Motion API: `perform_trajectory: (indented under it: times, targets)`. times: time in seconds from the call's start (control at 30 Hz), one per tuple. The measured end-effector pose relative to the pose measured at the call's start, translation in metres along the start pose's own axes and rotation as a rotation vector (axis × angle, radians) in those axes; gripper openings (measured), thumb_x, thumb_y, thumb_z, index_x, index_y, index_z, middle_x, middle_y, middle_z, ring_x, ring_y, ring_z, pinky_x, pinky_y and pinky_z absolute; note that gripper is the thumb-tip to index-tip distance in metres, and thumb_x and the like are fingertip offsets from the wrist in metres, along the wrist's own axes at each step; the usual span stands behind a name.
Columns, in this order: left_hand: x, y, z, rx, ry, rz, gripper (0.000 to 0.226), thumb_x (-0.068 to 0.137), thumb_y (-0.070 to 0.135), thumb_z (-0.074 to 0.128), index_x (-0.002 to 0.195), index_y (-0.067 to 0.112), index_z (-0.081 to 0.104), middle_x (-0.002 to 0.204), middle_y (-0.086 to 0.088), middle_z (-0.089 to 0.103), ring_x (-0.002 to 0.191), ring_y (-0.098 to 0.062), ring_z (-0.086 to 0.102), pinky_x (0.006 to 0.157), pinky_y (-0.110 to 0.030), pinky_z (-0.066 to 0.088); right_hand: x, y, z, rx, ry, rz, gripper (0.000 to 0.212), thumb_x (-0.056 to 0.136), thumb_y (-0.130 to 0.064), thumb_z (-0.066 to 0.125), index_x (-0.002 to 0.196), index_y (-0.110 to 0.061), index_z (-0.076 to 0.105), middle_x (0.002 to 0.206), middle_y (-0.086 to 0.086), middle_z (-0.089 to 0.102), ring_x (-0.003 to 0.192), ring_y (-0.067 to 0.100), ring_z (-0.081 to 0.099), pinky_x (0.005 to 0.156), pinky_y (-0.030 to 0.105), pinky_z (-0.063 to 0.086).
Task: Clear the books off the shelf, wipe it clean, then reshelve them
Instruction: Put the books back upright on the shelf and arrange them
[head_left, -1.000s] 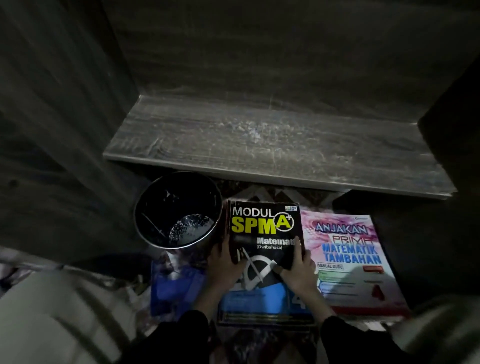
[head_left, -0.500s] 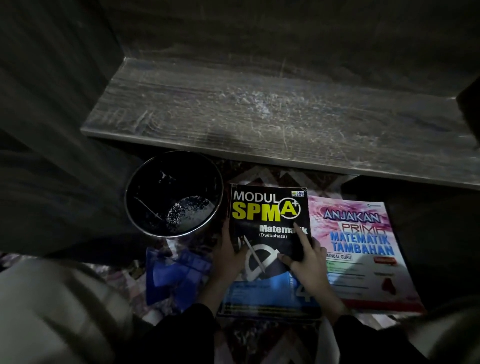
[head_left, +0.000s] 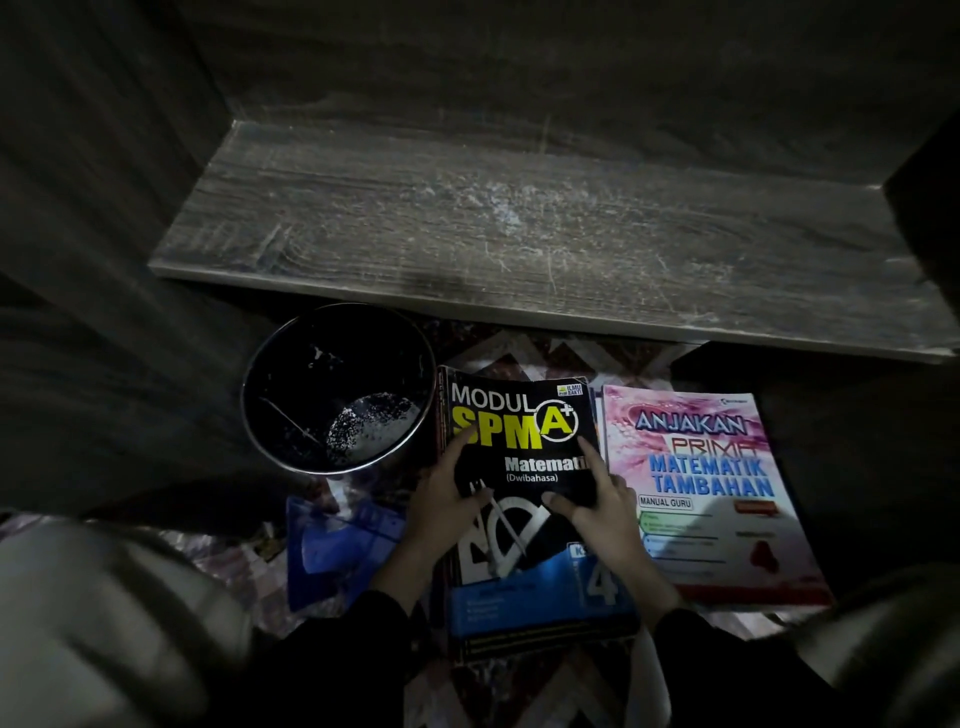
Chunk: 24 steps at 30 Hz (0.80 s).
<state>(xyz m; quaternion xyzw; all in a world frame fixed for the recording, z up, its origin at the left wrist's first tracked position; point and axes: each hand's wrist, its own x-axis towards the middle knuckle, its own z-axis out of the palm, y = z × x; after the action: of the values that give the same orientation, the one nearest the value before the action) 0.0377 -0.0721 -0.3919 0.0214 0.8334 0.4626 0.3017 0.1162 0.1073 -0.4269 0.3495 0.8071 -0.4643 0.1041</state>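
A bare grey wooden shelf board (head_left: 519, 228), dusty and scratched, runs across the upper half of the head view. Below it on the floor lies a stack of books topped by a black "Modul SPM A+" book (head_left: 519, 410). My left hand (head_left: 441, 504) holds the stack's left edge, thumb on the cover and fingers over the yellow letters. My right hand (head_left: 602, 509) holds its right edge, index finger stretched along the cover. A pink "Anjakan Prima Matematik Tambahan" book (head_left: 711, 499) lies flat just to the right.
A round dark metal bin (head_left: 337, 389) stands left of the books, under the shelf's front edge. A blue cloth (head_left: 337, 545) lies on the patterned rug beneath it. Dark cabinet walls close in on both sides of the shelf.
Both hands have slid further up the black book's cover. The stack looks slightly raised toward the shelf. The camera has shifted a little.
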Motion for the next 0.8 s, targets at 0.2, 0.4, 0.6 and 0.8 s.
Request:
perform_trajectory:
  times: [0.2, 0.4, 0.6, 0.8]
  targets:
    - [-0.005, 0.048, -0.027, -0.253, -0.104, -0.137, 0.088, 0.079, -0.003, 0.071, 0.148, 0.033, 0.029, 0.143, 0.001, 0.04, 0.117, -0.012, 0.046, 0.074, -0.006, 0.043, -0.002, -0.011, -0.028, 0.407, -0.235, 0.161, 0.071, 0.074, -0.061, 0.067, 0.138, -0.053, 0.036, 0.154, 0.001, 0.032, 0.139, 0.026, 0.032, 0.116, 0.052, 0.021]
    - [-0.028, 0.096, -0.065, -0.146, -0.226, -0.134, 0.087, 0.076, 0.004, 0.076, 0.147, 0.027, 0.032, 0.151, -0.007, 0.033, 0.133, -0.024, 0.039, 0.102, -0.024, 0.037, -0.027, -0.038, -0.075, 0.461, -0.578, 0.252, 0.094, 0.059, -0.038, 0.087, 0.14, -0.046, 0.039, 0.154, -0.002, 0.03, 0.142, 0.026, 0.029, 0.11, 0.044, 0.033]
    - [-0.088, 0.145, -0.113, 0.087, -0.301, -0.089, 0.086, 0.079, 0.009, 0.075, 0.149, 0.02, 0.026, 0.14, -0.009, 0.047, 0.108, -0.015, 0.052, 0.08, -0.013, 0.042, -0.077, -0.112, -0.135, -0.059, -0.855, 0.144, 0.089, 0.068, -0.024, 0.084, 0.133, -0.057, 0.033, 0.074, 0.014, 0.07, 0.053, 0.014, 0.059, 0.052, 0.016, 0.05]
    - [-0.152, 0.189, -0.193, 0.065, -0.131, 0.147, 0.092, 0.072, 0.007, 0.079, 0.147, 0.028, 0.03, 0.126, 0.009, 0.054, 0.089, 0.005, 0.052, 0.063, 0.0, 0.039, -0.115, -0.201, -0.163, -0.247, -0.88, -0.196, 0.112, 0.062, -0.034, 0.089, 0.144, -0.053, 0.015, 0.144, 0.018, 0.046, 0.083, 0.012, 0.058, 0.058, 0.015, 0.042]
